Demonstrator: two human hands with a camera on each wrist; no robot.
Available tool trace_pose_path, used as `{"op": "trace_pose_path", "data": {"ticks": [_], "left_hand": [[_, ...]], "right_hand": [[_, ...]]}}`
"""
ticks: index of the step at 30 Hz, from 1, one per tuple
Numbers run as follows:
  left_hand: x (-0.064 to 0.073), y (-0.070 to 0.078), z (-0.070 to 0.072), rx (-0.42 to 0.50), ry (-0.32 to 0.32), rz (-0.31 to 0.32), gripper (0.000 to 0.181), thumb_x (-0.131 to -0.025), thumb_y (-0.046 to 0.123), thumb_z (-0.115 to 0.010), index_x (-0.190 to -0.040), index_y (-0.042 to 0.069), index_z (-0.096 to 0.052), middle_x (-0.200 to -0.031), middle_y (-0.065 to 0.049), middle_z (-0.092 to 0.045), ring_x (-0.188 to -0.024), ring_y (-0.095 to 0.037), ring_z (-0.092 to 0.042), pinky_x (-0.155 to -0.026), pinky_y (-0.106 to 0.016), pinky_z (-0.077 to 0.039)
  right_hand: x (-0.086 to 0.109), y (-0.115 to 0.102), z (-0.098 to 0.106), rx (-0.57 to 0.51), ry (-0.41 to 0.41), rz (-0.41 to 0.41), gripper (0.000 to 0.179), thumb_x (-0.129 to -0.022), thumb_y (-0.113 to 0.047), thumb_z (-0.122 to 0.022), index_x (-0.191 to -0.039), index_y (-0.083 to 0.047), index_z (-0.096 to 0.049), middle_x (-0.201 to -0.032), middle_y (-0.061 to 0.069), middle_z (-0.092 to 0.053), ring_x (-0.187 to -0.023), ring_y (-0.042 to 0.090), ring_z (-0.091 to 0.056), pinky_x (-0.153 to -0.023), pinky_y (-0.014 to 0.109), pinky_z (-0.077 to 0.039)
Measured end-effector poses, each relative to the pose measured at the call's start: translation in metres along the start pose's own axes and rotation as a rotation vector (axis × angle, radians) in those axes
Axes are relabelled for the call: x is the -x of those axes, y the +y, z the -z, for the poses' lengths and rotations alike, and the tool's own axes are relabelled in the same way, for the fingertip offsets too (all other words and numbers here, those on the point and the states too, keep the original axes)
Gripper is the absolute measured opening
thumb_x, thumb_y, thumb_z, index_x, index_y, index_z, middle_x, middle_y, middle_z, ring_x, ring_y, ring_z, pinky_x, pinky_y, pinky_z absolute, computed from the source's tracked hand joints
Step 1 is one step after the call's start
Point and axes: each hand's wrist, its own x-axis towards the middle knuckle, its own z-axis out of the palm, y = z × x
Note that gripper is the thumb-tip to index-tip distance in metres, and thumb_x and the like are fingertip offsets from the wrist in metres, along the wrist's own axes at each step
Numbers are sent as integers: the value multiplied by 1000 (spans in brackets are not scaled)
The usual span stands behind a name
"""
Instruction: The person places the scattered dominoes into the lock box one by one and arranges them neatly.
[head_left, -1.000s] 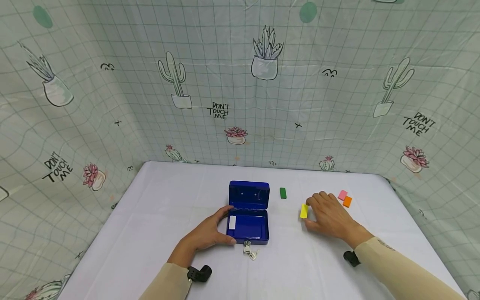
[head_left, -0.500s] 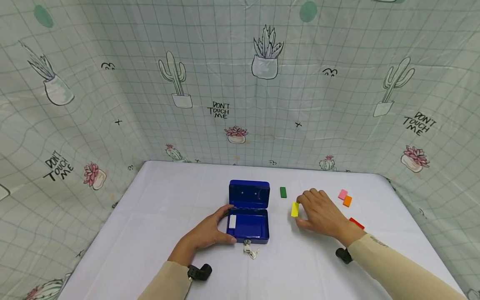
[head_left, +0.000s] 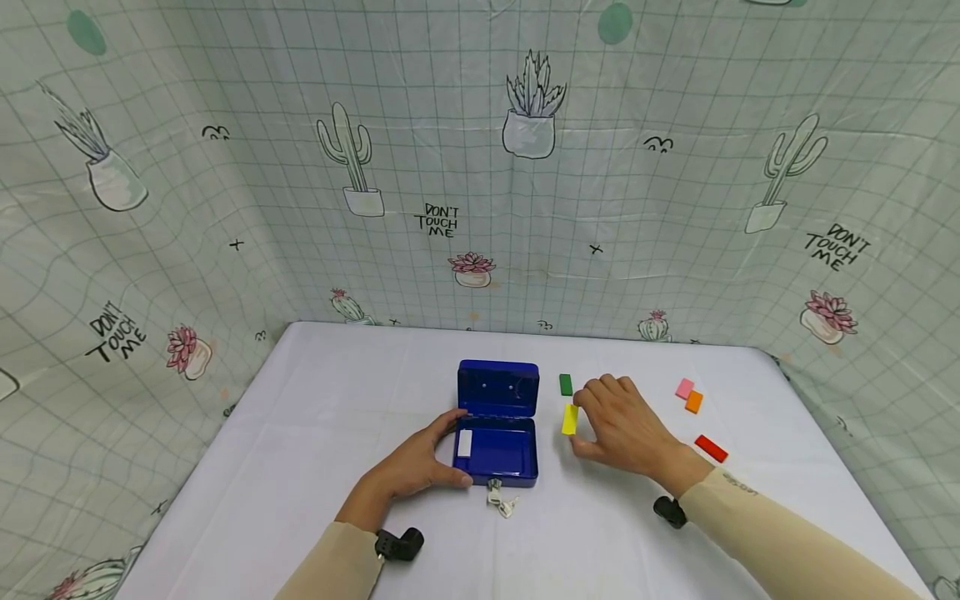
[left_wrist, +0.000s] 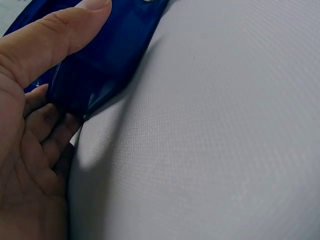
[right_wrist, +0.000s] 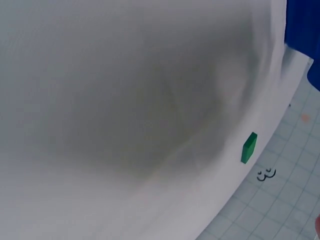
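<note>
Left hand (head_left: pixel 412 471): thumb and fingers spread apart along the box's nine-o'clock side, gripping its near and far corners, probably so it cannot slide.
Box (head_left: pixel 510 452): open toward the person, lid (head_left: pixel 498 390) raised at twelve, likely the main obstacle on the far side.
White block (head_left: pixel 465 444): lies inside at nine, taking up that end.
Keys (head_left: pixel 507 507): hang at six, below the latch.
Green block (head_left: pixel 566 384): between one and two from the box, just beyond the yellow one.
Yellow block (head_left: pixel 570 419): past two from the box; whether it touches the cloth cannot be told.
Right hand (head_left: pixel 621 425): thumb and finger, slightly parted, pinch yellow by its ends, seemingly leaving its face uncovered.
Pink (head_left: pixel 685 388), orange (head_left: pixel 694 402): together, at two from this hand.
Red block (head_left: pixel 711 448): past three, beside the forearm.
</note>
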Motion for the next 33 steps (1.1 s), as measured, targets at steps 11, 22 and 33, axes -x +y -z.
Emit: {"op": "trace_pose_path", "data": {"ticks": [11,22,33], "left_hand": [[0,1,1,0,7,3,111,-73,26,-98,-165,20,-35,-169,-18,-38,-158,-42,-29,-126,-68,-22],[1,1,-1,7,4,2,111,-73,24,-98,-165,18,-35,-168,-19,-38,-157,-42,-31,-126,-68,-22],[1,2,0,1,-1,10,110,-74,27,-97,-165,21,-35,-169,-17,-37,-159,-41,-28,-126,-68,-20]], "right_hand": [[-11,-16,-5,11,79,81,49,-85,-50,-75,-109,-9,-62,-95,3,-58,-89,23,-48,-78,36,-37],[-24,-37,-9,28,113,128,49,-87,-52,-75,-111,-11,-64,-95,1,-58,-87,21,-46,-76,34,-35],[-43,-64,-12,64,67,152,44,-90,-52,-73,-108,-13,-65,-94,0,-58,-87,21,-47,-77,35,-38]]}}
